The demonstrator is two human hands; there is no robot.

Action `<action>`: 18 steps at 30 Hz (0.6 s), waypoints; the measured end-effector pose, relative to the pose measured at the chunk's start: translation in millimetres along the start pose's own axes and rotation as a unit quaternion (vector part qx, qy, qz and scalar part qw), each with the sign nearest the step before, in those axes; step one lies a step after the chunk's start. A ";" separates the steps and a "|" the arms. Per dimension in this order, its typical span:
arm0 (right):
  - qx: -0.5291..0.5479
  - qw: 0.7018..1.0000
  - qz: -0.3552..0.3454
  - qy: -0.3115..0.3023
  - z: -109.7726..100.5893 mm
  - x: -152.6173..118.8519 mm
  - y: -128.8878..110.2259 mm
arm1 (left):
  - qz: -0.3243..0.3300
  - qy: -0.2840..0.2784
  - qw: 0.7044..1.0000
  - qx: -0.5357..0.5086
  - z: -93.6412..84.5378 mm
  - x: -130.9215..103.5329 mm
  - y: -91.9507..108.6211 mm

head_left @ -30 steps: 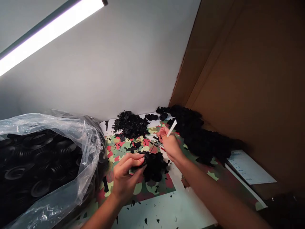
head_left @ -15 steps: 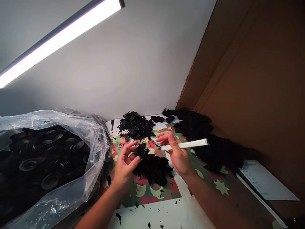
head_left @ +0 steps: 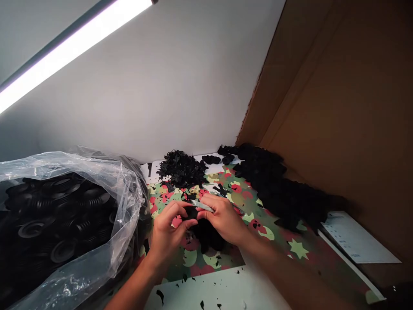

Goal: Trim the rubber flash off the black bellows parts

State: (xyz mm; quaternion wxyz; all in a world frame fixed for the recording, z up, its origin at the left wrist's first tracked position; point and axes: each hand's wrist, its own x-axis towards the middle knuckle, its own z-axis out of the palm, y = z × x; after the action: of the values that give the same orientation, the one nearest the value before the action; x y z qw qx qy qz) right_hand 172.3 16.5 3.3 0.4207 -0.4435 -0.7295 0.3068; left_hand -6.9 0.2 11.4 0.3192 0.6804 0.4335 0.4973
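Note:
My left hand (head_left: pixel 170 228) is closed, thumb and fingers pinching a small black rubber part (head_left: pixel 191 212) that is mostly hidden. My right hand (head_left: pixel 222 217) grips a white stick-like tool (head_left: pixel 202 206), its tip pointing left over the black part. The two hands nearly touch. Below them, a pile of black rubber pieces (head_left: pixel 208 237) lies on a patterned sheet (head_left: pixel 226 260) in green, red and yellow.
A clear plastic bag (head_left: pixel 129 215) of black ribbed rubber parts (head_left: pixel 64 219) stands at left. Black scraps (head_left: pixel 182 168) are heaped behind the hands. A long dark pile (head_left: pixel 274 185) and a white card (head_left: pixel 361 239) lie at right, beside cardboard (head_left: pixel 338 129).
My right hand has moved left and down to my left hand, and the white tool has swung round so it points left over the black part. The view has shifted slightly.

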 end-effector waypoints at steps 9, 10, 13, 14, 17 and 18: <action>-0.115 0.988 0.079 0.062 -20.8 13.2 38.5 | -0.018 0.134 0.965 -0.225 -14.8 -0.1 17.9; -0.115 0.989 0.075 0.051 -22.1 13.5 41.0 | -0.058 0.125 0.951 -0.276 -16.4 3.2 16.3; -0.116 0.991 0.052 0.034 -23.1 12.3 40.0 | -0.180 0.079 0.909 -0.368 -16.6 9.5 10.3; -0.115 0.992 0.043 0.040 -23.0 11.2 37.0 | -0.206 0.067 0.899 -0.379 -15.7 9.7 9.0; -0.102 0.990 0.019 0.099 -23.1 6.2 23.1 | -0.235 0.038 0.891 -0.387 -11.5 7.2 9.3; -0.093 0.988 0.010 0.122 -23.0 4.2 17.5 | -0.238 0.032 0.891 -0.385 -10.0 6.1 10.0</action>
State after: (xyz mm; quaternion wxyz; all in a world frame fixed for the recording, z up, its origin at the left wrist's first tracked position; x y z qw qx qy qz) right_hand 198.4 29.2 1.0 0.4607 -0.5223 -0.6932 0.1857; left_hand -12.8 1.6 25.5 0.6509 0.3646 0.3668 0.5558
